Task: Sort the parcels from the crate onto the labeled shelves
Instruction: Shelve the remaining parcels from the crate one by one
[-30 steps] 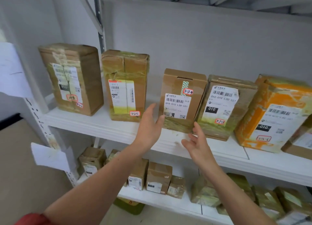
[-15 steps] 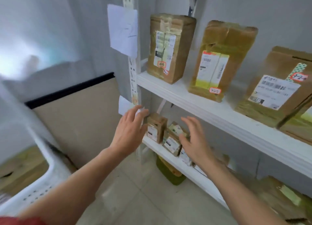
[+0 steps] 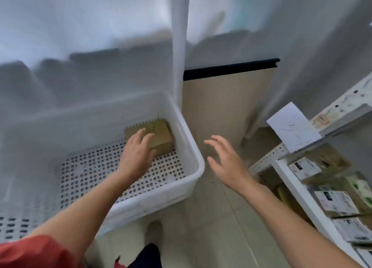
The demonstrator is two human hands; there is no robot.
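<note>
A white perforated plastic crate (image 3: 189, 157) stands on the floor at the left. One small brown cardboard parcel (image 3: 161, 134) lies in its far right corner. My left hand (image 3: 137, 151) reaches into the crate, its straight fingers lying over the near edge of that parcel. My right hand (image 3: 225, 161) hovers open over the floor, just right of the crate, holding nothing. The white shelf (image 3: 298, 195) runs along the right edge, with several labelled parcels (image 3: 338, 203) lying on it.
A paper label (image 3: 293, 127) hangs on the shelf's upright post at the right. A beige panel with a black top edge (image 3: 227, 98) stands behind the crate. Tiled floor (image 3: 211, 227) lies between crate and shelf. My foot shows at the bottom.
My view has swung left and down from the shelves to the crate. My left hand has dropped into the crate onto the parcel; my right hand followed, still holding nothing.
</note>
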